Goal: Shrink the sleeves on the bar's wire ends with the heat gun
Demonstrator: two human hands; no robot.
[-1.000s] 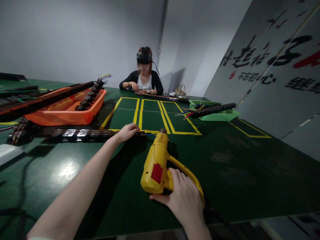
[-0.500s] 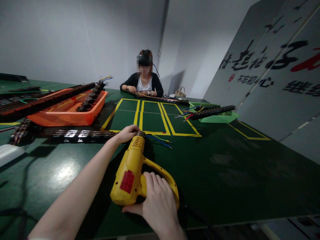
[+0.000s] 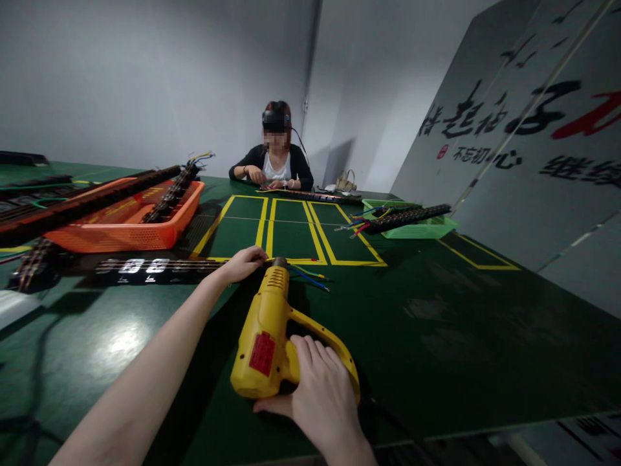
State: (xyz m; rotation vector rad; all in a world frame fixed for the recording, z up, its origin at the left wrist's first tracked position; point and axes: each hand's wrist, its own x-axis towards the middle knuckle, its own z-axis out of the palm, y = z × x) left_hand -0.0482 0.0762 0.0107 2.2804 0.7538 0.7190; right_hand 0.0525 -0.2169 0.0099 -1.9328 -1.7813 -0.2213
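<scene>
My right hand (image 3: 320,398) is wrapped round the handle of a yellow heat gun (image 3: 272,340) with a red label, its nozzle pointing away from me. The nozzle tip sits right beside my left hand (image 3: 245,262). That hand is closed over the end of a long black strip (image 3: 155,266) with shiny sockets, lying flat on the green table (image 3: 460,336). Blue and yellow wires (image 3: 310,277) stick out of the strip's end, just right of the nozzle.
An orange basket (image 3: 126,226) with more black strips stands at the left. A green basket (image 3: 412,223) with a wired strip is at the right. Yellow tape rectangles (image 3: 291,226) mark the middle. A person sits at the far end. A lettered board leans on the right.
The heat gun swung left from beside the wires until its nozzle came up to my left hand at the strip's end. My left hand stayed on the strip.
</scene>
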